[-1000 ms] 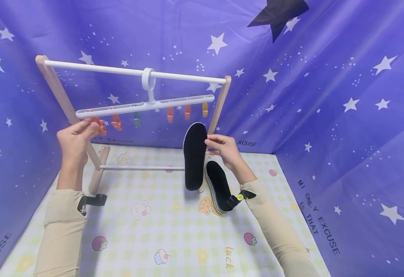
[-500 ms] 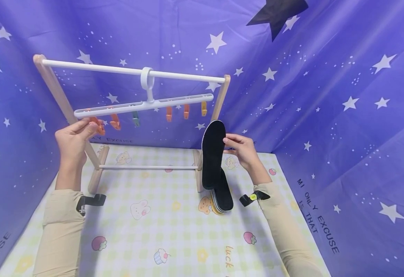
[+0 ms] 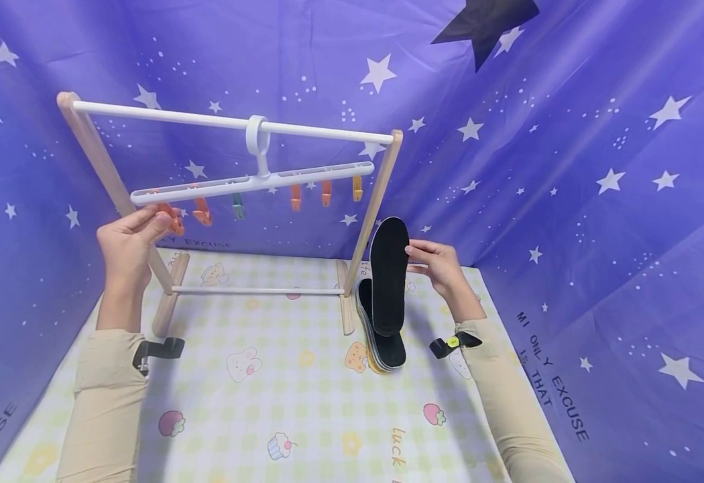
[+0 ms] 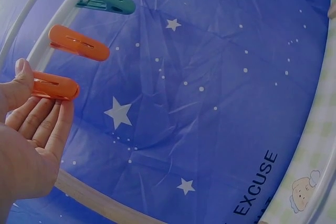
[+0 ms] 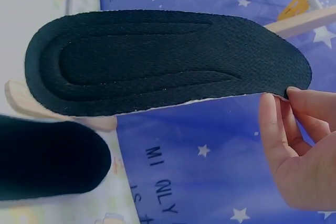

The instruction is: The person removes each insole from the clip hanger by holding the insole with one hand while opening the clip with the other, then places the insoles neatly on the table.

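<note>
My left hand (image 3: 129,245) pinches the leftmost orange clothespin (image 4: 56,86) between thumb and fingers, under the left end of the white hanger bar (image 3: 207,190). In my right hand (image 3: 439,268) a black insole (image 3: 390,275) is pinched by its edge near the upper end and hangs upright. In the right wrist view, thumb and fingers grip the rim of that insole (image 5: 168,61). Below and partly behind it, a stack of insoles (image 3: 382,352) with black tops lies on the table, its middle hidden by the held one.
The hanger hooks over the top rod (image 3: 328,135) of a wooden rack (image 3: 95,151). More clips hang along the bar: an orange clip (image 3: 202,212), a green clip (image 3: 239,206), and a yellow clip (image 3: 357,188) at the right end. Purple starry cloth (image 3: 569,134) encloses the patterned tabletop (image 3: 304,402).
My right hand has carried the insole to the right, away from the hanger and over the stack, dipping slightly lately. My left hand stays on the orange clothespin.
</note>
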Motion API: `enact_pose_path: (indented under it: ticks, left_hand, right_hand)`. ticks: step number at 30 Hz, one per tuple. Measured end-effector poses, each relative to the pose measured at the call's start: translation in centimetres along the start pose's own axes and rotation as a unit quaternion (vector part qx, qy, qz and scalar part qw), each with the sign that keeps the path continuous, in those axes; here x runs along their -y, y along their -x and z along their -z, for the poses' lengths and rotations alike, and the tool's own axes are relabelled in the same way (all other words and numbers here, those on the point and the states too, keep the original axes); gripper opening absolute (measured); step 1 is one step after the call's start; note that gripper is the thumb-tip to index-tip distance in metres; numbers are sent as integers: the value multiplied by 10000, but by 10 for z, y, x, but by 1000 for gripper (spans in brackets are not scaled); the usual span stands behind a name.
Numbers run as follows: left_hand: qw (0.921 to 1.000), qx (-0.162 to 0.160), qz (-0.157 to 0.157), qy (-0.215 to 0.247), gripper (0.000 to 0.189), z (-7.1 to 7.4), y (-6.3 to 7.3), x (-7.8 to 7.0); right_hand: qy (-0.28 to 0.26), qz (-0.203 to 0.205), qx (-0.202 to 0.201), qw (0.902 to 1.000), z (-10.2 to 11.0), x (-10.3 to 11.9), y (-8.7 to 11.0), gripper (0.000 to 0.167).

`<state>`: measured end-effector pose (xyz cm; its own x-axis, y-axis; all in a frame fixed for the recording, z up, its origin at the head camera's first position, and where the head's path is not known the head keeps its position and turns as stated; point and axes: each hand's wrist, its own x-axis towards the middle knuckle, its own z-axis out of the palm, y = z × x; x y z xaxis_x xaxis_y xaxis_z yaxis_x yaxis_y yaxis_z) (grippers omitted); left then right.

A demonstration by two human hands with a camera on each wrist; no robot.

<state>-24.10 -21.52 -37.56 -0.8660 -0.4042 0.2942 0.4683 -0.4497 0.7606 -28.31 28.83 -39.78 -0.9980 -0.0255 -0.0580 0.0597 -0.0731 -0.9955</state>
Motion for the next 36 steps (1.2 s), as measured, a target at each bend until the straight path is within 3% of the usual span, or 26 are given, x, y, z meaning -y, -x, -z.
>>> enact_pose_path:
  ticks: [11, 20, 27, 36]
  left_hand:
    - [10000, 71, -53, 0, 10, 0, 0, 0]
    - [9999, 92, -54, -48, 11, 1, -1, 1]
    - [9999, 76, -59, -42, 12, 1, -1, 2]
    - [9999, 95, -74, -2, 13, 1, 0, 3]
  right_hand:
    - [566, -817, -59, 9950, 12, -19, -9, 24]
    - [873, -1068, -40, 9904, 12, -39, -15, 14]
    - [1298, -1212, 142, 9840, 9, -54, -18, 36]
    - [1712, -1172, 226, 9780, 9, -67, -18, 34]
